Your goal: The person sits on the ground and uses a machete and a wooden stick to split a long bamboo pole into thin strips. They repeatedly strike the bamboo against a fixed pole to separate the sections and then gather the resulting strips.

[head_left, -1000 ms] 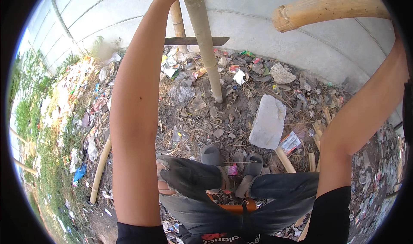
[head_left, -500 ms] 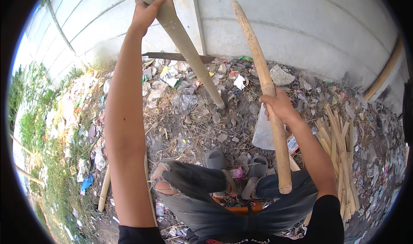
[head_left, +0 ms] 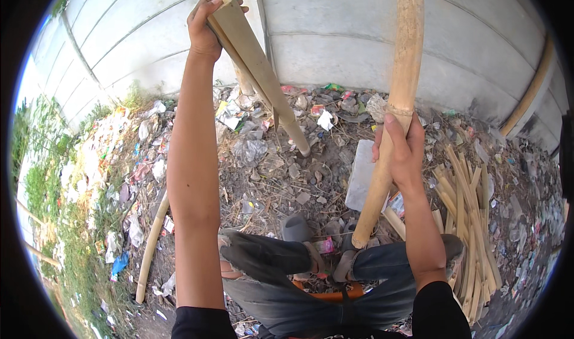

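My left hand is closed round the top end of an upright bamboo pole. A long split runs down the pole, and its foot rests on the littered ground. Partway down, the narrow tip of a dark blade juts out beside the split; the rest of it is hidden. My right hand grips a shorter, thicker bamboo stick near its joint ring. The stick is raised to the right of the pole, tilted, its lower end above my shoe and its upper end out of view.
A pale concrete panel wall stands in front. A flat grey block lies beyond my right knee. Split bamboo strips are piled at the right, and another bamboo piece lies at the left. Rubbish and stones cover the ground.
The pole in my left hand has turned, bringing its split into view and the blade from sideways to nearly end-on. My right hand has swung the bamboo stick's top up and rightward.
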